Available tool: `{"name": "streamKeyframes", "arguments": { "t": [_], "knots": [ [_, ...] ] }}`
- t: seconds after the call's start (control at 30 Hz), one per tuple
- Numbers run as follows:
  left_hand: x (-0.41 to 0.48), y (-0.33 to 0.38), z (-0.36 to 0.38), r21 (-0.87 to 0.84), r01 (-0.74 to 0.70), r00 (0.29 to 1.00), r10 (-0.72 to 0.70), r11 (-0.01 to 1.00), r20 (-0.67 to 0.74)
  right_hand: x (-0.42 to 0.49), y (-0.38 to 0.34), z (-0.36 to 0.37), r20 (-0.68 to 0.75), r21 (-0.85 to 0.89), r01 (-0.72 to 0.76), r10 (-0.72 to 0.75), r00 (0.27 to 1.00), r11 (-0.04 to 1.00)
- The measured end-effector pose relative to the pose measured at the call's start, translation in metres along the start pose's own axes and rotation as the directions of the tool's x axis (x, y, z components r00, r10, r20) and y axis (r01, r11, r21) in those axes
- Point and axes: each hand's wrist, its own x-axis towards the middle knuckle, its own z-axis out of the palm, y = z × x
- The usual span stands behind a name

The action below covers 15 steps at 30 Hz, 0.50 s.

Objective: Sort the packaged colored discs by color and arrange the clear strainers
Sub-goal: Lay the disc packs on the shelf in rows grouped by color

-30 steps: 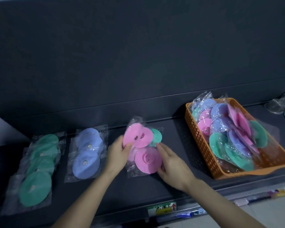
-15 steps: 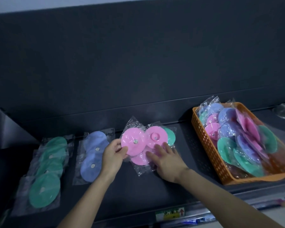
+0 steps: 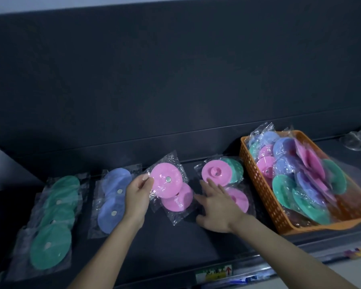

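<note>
Pink plastic disc in a crinkly clear bag (image 3: 166, 180), probably light, stiff and slippery, is pinched by its bag's left edge in the left hand (image 3: 137, 190) over the dark shelf (image 3: 175, 247), with the right hand (image 3: 219, 207) spread flat on neighbouring pink packets (image 3: 216, 173).

What look like clear strainers (image 3: 354, 140) run off the right edge; the shelf label (image 3: 214, 273) blurs, unreadable.
</note>
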Motion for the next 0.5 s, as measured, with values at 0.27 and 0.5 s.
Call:
{"name": "streamKeyframes", "arguments": {
  "t": [0.27,0.5],
  "knots": [
    [0.012,0.009,-0.018,-0.157,0.102,0.985,-0.122,0.982,-0.125,0.028,-0.039,0.034,-0.033,0.099,-0.058,0.062,0.998,0.993],
    [0.027,0.011,-0.032,0.013,0.107,0.990,-0.105,0.994,-0.089,0.056,-0.011,0.015,-0.047,0.104,-0.054,0.060,0.997,0.993]
  ]
}}
